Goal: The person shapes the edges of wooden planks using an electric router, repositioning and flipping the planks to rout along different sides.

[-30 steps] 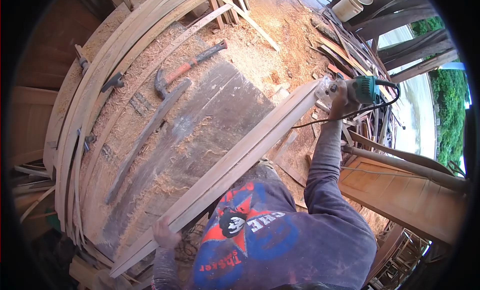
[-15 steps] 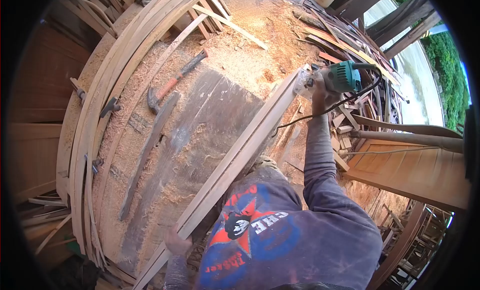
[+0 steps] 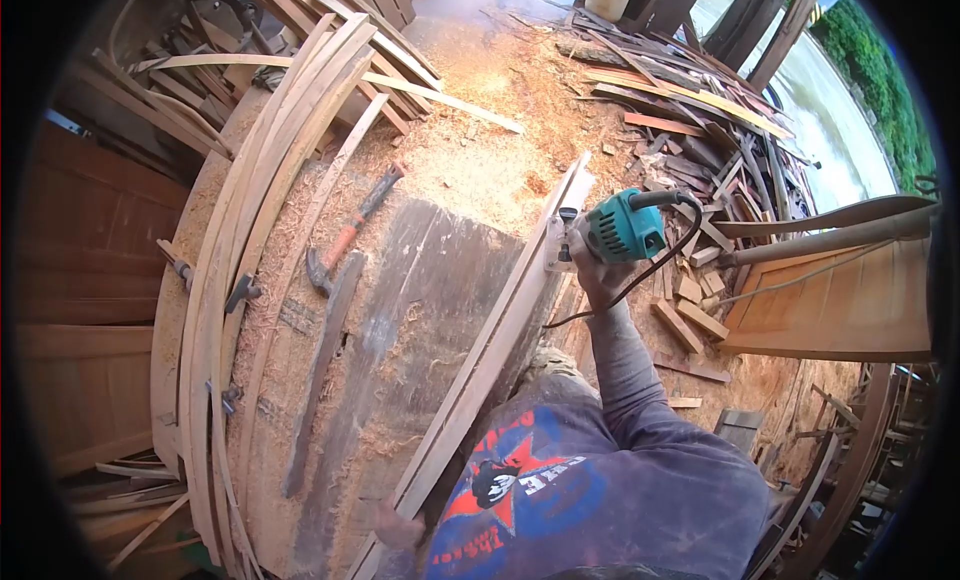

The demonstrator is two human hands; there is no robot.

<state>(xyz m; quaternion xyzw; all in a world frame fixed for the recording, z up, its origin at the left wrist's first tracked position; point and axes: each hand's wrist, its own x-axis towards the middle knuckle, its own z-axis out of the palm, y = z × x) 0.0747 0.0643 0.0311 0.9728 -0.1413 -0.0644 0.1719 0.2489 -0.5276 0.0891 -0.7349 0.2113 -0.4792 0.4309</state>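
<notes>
My right hand [image 3: 603,270] is wrapped round a teal power router [image 3: 625,227], whose clear base sits on the upper part of a long wooden board [image 3: 490,350]. A black cord loops down from the tool. Near the board's lower end my left hand [image 3: 397,526] rests against its edge; motion blurs the fingers. The board runs diagonally along the front of the dusty workbench [image 3: 400,320]. On the bench lie a claw hammer [image 3: 347,235] with an orange and black handle and a dark, narrow wood strip [image 3: 325,375].
Long curved boards [image 3: 225,280] with clamps stand along the left of the bench. Wood scraps [image 3: 700,160] are heaped at the upper right. A wooden panel [image 3: 830,305] is at the right, and shavings [image 3: 480,170] cover the ground beyond the bench.
The router has moved back along the board, away from its far end, and my right arm has drawn in with it. The view has turned; my left hand stays by the lower part.
</notes>
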